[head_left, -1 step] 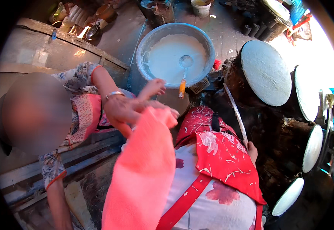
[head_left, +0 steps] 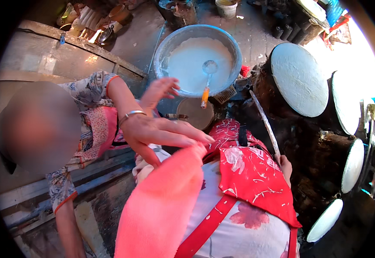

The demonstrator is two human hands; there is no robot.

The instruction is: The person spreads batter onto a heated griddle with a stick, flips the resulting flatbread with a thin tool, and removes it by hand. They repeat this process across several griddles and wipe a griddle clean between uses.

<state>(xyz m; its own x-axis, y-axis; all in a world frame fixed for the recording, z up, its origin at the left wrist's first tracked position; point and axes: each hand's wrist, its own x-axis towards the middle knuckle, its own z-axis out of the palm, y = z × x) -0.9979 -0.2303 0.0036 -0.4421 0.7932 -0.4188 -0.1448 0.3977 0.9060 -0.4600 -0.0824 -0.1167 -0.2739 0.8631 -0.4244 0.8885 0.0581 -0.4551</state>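
My right hand (head_left: pixel 285 168) is closed round the lower end of a long pale-crusted stick (head_left: pixel 265 122), which slants up and away along the dark drums. My left hand (head_left: pixel 159 91) reaches past another person's wrist, its fingers apart and holding nothing, just left of a big grey-blue basin (head_left: pixel 155 64). That basin holds white, batter-like liquid, and a ladle with an orange handle (head_left: pixel 205 98) rests over its near rim. The other person's braceleted hand (head_left: pixel 161 129) touches the upper tip of a fuzzy pink cloth (head_left: pixel 159 202) hanging before my chest, partly hiding my left arm.
To the right stand several dark drums topped with round white discs (head_left: pixel 299 79). The other person's body (head_left: pixel 99 124) is close on my left, beside a low wall (head_left: pixel 75 49). A round flat-topped stool or lid (head_left: pixel 195 112) lies below the basin; a white bucket (head_left: pixel 227 9) stands beyond.
My left hand has moved a little up and left. The other person's hand has shifted right with the cloth's tip. My right hand still holds the stick, nearly in place.
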